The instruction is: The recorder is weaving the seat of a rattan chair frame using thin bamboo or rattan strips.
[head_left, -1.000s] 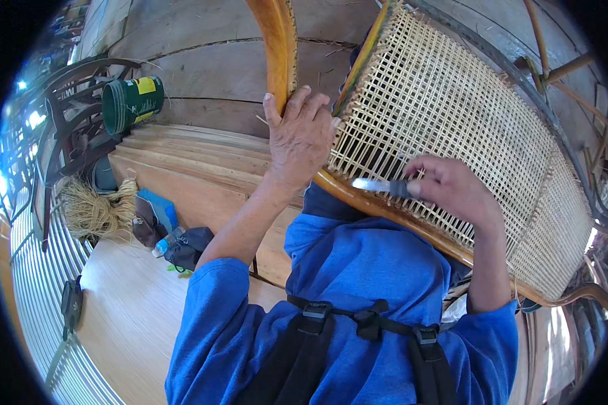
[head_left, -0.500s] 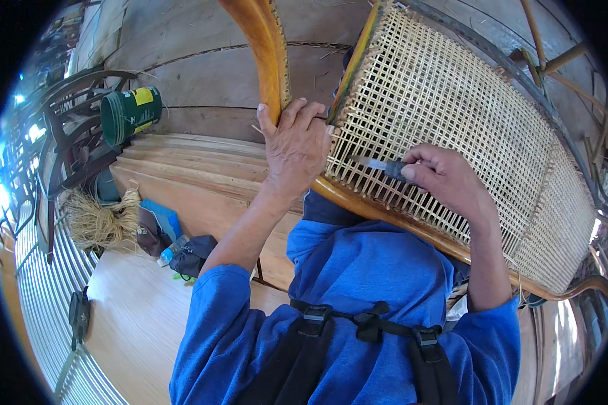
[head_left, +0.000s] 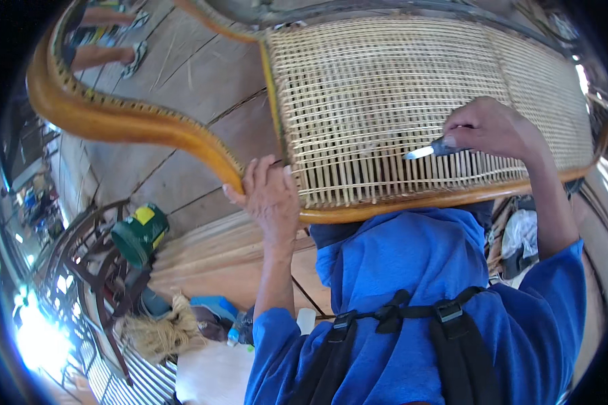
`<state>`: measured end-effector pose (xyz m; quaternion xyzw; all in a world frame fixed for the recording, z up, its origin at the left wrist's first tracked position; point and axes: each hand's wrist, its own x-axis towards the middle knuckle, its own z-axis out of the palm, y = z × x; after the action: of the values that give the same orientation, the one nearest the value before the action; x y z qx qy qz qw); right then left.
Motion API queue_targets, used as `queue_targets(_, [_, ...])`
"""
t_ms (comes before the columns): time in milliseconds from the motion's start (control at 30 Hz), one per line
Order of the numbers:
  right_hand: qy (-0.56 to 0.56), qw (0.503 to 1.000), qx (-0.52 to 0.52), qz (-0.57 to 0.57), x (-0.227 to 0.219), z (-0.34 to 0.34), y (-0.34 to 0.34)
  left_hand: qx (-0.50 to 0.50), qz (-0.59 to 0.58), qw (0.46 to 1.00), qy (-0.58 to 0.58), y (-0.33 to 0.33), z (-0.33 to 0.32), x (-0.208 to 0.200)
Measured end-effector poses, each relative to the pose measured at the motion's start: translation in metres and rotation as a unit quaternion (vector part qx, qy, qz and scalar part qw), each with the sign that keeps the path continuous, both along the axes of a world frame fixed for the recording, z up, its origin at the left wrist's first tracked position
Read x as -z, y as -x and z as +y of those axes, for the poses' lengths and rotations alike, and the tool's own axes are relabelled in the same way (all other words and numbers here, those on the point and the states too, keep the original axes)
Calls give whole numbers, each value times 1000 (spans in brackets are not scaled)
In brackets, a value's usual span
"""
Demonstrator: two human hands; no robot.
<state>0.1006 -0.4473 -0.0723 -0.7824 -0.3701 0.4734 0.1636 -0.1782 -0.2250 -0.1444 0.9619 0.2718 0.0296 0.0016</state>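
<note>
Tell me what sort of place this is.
Probably a furniture workshop: a woven cane panel spans a curved, glossy wooden frame, the right hand holds a small knife over it, and a bundle of pale strands lies nearby.

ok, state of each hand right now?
Left hand: on the curved wooden frame; grip can't be told.
Right hand: closed, holding a knife.

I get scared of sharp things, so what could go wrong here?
The knife in the right hand points toward the left hand's side, so a slip might cut it. Its blade is over the woven cane, so it could nick a strip. It might also scratch the shiny wooden frame.
</note>
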Motion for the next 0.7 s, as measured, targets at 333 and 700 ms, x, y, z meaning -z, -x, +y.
queue_targets(333, [67, 991, -96, 67, -5, 15, 17, 10, -21, 999, -23, 1, 1, 6])
queue_targets(700, [-49, 997, -64, -10, 27, 17, 33, 9, -3, 1000, -9, -2, -1, 0])
